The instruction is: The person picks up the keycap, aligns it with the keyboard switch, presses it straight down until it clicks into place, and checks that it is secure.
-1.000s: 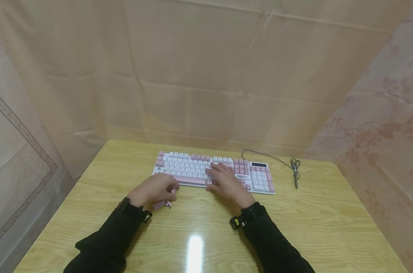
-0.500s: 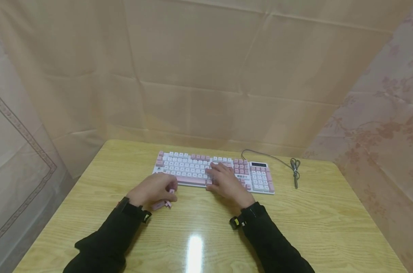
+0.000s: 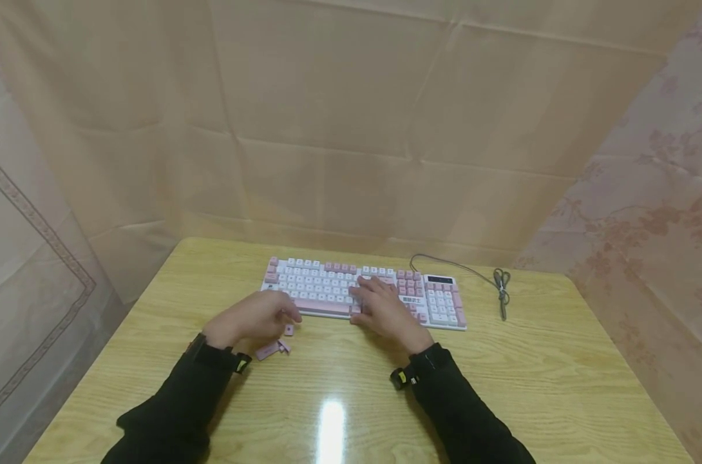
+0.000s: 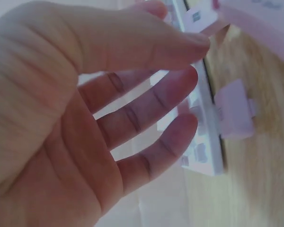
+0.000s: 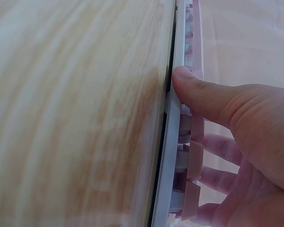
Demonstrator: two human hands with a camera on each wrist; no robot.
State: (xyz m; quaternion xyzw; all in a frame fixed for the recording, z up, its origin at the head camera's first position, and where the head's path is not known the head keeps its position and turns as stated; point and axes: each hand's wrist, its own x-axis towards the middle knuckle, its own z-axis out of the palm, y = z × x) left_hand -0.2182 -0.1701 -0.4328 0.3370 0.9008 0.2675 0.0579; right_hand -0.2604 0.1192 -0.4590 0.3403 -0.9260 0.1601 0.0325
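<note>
A white and pink keyboard (image 3: 322, 308) lies at the back of the wooden table. My left hand (image 3: 255, 316) hovers over the keyboard's front left corner, its fingers loosely bent and holding nothing; it hides that corner in the head view. Just in front of the keyboard sits a single pink keycap (image 3: 289, 330), and nearer to me lie a long pink keycap (image 3: 268, 350) and a smaller one (image 3: 284, 346). On the keyboard's right middle part rests my right hand (image 3: 384, 309), fingers spread over the keys. Its thumb (image 5: 199, 92) presses against the front edge.
From the keyboard's back edge a grey cable (image 3: 461, 264) runs right to a tied bundle (image 3: 503, 290) on the table (image 3: 536, 386). A beige cloth (image 3: 351, 129) hangs behind the table's back edge, with patterned cloth on both sides.
My left hand has let go of the pink keycap and drawn back slightly to the left, leaving the keycap on the table. My right hand has stayed in place on the keyboard.
</note>
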